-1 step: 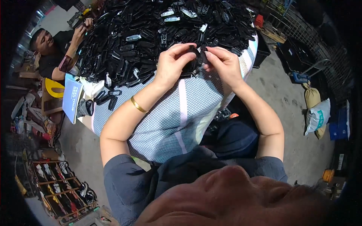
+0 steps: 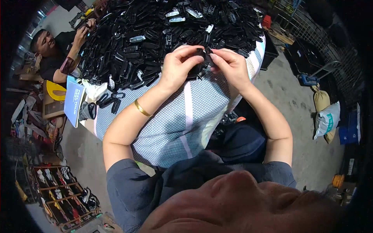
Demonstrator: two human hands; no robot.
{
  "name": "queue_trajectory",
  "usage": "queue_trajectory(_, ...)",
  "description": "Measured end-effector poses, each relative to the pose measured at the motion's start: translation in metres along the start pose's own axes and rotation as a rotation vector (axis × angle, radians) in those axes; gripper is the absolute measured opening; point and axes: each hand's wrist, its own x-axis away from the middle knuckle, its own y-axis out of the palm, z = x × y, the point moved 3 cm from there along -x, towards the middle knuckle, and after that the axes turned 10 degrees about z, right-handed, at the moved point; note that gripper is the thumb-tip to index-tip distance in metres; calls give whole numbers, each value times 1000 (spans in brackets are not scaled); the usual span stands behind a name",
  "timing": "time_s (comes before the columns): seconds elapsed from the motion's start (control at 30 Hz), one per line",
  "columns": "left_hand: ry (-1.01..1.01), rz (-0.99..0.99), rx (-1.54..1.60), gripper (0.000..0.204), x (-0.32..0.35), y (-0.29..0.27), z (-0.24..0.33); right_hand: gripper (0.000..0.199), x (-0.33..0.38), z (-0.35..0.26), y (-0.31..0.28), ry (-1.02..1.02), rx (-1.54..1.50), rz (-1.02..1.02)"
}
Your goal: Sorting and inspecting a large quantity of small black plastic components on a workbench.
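Observation:
My left hand [image 2: 180, 65] is closed, thumb and index finger pinching a small black plastic part [image 2: 200, 52]. Opposite it, my right hand [image 2: 232, 66] pinches another black plastic part [image 2: 208, 51]. The two parts meet or nearly meet between my fingertips; whether they are joined is too small to tell. Beyond and around both hands spreads a large pile of black plastic parts [image 2: 151, 46], some with shiny silvery faces. It lies on a table under a patterned grey-blue cloth [image 2: 163, 136], whose near portion hangs toward my lap.
At the table's left edge are a blue book or box [image 2: 74, 101], a crumpled white bag [image 2: 94, 91] and several loose black parts. A co-worker [image 2: 58, 54] handles something at the far left. Sacks [image 2: 328, 120] stand on the right floor; a rack [image 2: 64, 194] stands lower left.
My hands have come slightly closer, bringing the two black plastic parts nearer each other. My grip looks the same.

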Motion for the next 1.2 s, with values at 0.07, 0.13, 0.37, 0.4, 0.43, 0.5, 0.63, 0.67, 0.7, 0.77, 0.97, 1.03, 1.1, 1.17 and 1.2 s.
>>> queue_trajectory(0.07, 159, -69, -164, 26, 0, 1, 4, 18, -1, -6, -2, -263, 282, -11)
queue_trajectory(0.13, 95, -99, -182, 27, 1, 0, 6, 18, 0, -7, -3, -289, 296, -19)
queue_trajectory(0.37, -93, -129, -64, 29, 0, -1, -2, 17, 2, -2, -1, -98, 65, -48)
queue_trajectory(0.4, -91, -128, -64, 29, 0, -1, -1, 17, 1, -1, 0, -100, 65, -48)
queue_trajectory(0.43, -44, -135, -113, 29, 0, -2, 0, 17, 1, -2, -1, -247, 180, -14)
queue_trajectory(0.5, 4, -142, -161, 29, 1, 0, 0, 16, 2, -7, 1, -394, 296, 20)
queue_trajectory(0.63, -207, -17, 107, 33, 10, 4, -6, 16, 7, -16, 6, -613, 478, 104)
queue_trajectory(0.67, -245, -15, 130, 34, 11, 5, -6, 16, 7, -15, 6, -613, 469, 117)
queue_trajectory(0.7, -245, -15, 130, 34, 12, 7, -6, 16, 8, -17, 7, -613, 469, 117)
queue_trajectory(0.77, -185, 18, 120, 35, 15, 9, -7, 22, 12, -18, 10, -624, 550, 100)
queue_trajectory(0.97, -272, -4, 335, 27, 6, 6, -8, 27, 4, 0, 6, -192, 414, -5)
queue_trajectory(1.03, -251, -125, 259, 26, 6, 4, -4, 25, 3, 4, 4, 3, 276, -116)
queue_trajectory(1.1, -245, -140, 224, 24, 6, 2, -3, 21, 7, 4, 8, 90, 280, -277)
queue_trajectory(1.17, -34, -170, 58, 23, 4, 0, 0, 19, 10, 3, 9, -159, 320, -193)
queue_trajectory(1.2, -36, -171, 58, 23, 4, 0, 0, 18, 14, 2, 10, -160, 332, -173)
